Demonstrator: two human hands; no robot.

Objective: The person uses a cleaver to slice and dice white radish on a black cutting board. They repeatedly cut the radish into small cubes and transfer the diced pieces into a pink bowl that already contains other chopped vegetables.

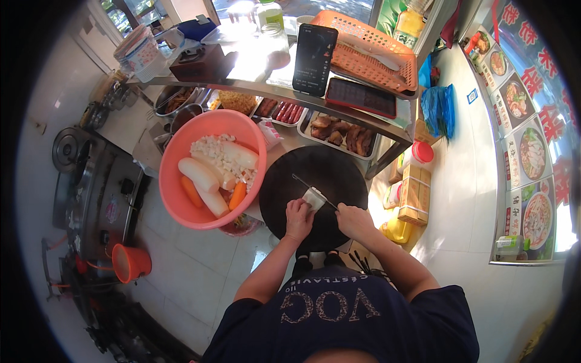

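Observation:
A pale piece of what looks like white radish [313, 200] rests on a dark round chopping block [317, 165]. The fingers of my left hand [299, 220] press on its near left side. My right hand [356, 221] is closed around the handle of a kitchen knife [303, 181], seen nearly edge-on, its blade lying across the radish's far side. To the left, a pink plastic basin [169, 169] holds peeled white radishes [198, 175], orange carrots [238, 195] and small white diced pieces [209, 146].
Beyond the block stand a metal tray of cooked meat [303, 129] and a tray of sausages [289, 113]. A shelf above carries an upright phone [314, 59], a red-edged phone [361, 97] and an orange plastic basket [363, 31]. Cardboard boxes [415, 195] sit on the floor at right.

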